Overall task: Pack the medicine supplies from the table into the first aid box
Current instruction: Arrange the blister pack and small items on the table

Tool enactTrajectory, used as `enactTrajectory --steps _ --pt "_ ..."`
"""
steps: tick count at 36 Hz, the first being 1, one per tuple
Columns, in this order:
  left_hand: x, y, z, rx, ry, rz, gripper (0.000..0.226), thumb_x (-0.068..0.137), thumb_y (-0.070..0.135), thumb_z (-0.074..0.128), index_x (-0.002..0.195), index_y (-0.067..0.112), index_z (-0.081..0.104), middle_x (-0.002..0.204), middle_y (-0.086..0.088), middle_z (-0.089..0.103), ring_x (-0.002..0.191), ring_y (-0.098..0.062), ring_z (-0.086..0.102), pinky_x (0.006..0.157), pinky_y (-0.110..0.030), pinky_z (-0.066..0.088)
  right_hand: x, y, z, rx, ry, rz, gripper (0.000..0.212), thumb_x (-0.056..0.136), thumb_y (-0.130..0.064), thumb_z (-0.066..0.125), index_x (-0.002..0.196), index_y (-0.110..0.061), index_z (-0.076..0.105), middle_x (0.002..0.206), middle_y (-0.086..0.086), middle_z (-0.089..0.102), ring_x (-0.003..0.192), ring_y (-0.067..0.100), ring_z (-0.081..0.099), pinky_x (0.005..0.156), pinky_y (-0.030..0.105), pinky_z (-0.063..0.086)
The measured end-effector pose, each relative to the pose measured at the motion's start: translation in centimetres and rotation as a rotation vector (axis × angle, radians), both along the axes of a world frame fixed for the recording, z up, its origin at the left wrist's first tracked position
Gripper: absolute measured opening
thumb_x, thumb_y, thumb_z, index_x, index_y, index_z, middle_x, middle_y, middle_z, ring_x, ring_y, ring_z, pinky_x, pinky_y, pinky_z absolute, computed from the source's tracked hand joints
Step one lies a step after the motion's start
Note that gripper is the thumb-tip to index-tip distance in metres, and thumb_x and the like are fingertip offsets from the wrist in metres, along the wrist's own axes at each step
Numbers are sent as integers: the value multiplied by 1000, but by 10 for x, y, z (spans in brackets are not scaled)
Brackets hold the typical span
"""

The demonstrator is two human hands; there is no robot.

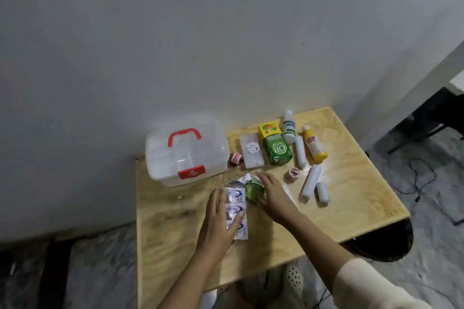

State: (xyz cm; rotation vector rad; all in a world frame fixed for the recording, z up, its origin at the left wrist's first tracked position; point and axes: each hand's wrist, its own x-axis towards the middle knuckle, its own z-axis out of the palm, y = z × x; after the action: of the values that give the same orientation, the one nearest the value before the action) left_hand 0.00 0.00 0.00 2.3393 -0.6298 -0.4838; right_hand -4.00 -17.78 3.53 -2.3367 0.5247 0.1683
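Observation:
A clear first aid box (187, 150) with a red handle and red latch stands shut at the table's back left. My left hand (219, 218) lies on a silver blister strip (236, 199), thumb over its near end. My right hand (272, 195) rests flat beside a green sachet (252, 189), fingers spread, touching it. Behind them lie a tape roll (236, 158), a white case (251, 150), a green and yellow box (275, 144), a white bottle (288, 126), a yellow bottle (313, 144), several bandage rolls (311, 183) and another tape roll (293, 174).
The wooden table (351, 208) stands against a grey wall. Its right and near edges drop to a grey floor with a black cable (421, 178). A dark bench (431, 113) stands at the far right. My legs and a perforated white shoe (293, 281) show below the near edge.

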Motion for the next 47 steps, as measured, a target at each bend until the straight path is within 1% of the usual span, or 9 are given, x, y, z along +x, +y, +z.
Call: enactTrajectory --steps 4,6,9,17,23,28,35,40,47 --pt "-3 1 -17 29 62 10 85 81 69 37 145 31 -5 163 -1 5 147 -9 -5 123 -33 7 8 4 -16 -68 50 -6 63 87 -15 53 143 -15 24 152 12 23 139 27 24 112 35 25" --pt "-6 1 -22 45 72 3 86 77 71 32 144 31 -4 163 -2 2 144 -8 -9 122 -30 0 10 7 -22 -93 66 -13 64 86 -16 55 142 -13 25 149 14 27 137 30 27 109 38 29" --pt "-5 2 -26 74 52 -9 86 91 49 55 153 21 3 163 -3 0 150 -15 -7 119 -25 -2 11 8 -25 -143 74 -6 64 86 -16 55 142 -13 25 149 13 26 138 29 25 107 41 30" --pt "1 5 -28 13 98 6 72 93 29 60 153 15 21 161 -2 18 151 -18 8 114 -17 1 13 8 -33 -209 35 -25 60 83 -14 57 139 -13 34 144 13 37 131 30 35 108 37 30" --pt "2 3 -22 -42 145 20 68 88 15 65 148 22 36 141 -1 42 130 -17 36 102 -16 26 13 10 -33 -226 37 -62 60 80 -16 61 135 -12 38 131 14 46 117 33 44 97 41 39" --pt "7 4 -22 -93 261 79 67 82 10 70 142 22 43 128 0 43 119 -16 47 89 -21 38 11 9 -28 -198 37 -119 62 74 -18 70 129 -12 42 121 15 48 106 36 51 81 42 47" --pt "16 12 -23 -202 426 108 74 83 9 72 142 36 38 149 1 42 134 -17 45 108 -44 43 5 10 -23 -7 -12 -241 60 75 -7 68 130 -15 45 123 12 46 110 28 51 86 31 42" --pt "15 12 -17 -295 497 159 74 87 3 67 149 27 33 150 8 37 133 -10 42 96 -16 47 5 9 -12 43 -77 -318 51 77 -5 68 126 -12 54 115 13 53 106 26 53 78 15 31" --pt "22 -17 9 -411 519 194 76 87 -3 65 150 22 31 148 -6 47 128 -21 54 101 -44 50 -4 -14 24 47 -181 -402 47 81 -7 67 126 -10 55 115 13 56 108 25 52 85 20 35"
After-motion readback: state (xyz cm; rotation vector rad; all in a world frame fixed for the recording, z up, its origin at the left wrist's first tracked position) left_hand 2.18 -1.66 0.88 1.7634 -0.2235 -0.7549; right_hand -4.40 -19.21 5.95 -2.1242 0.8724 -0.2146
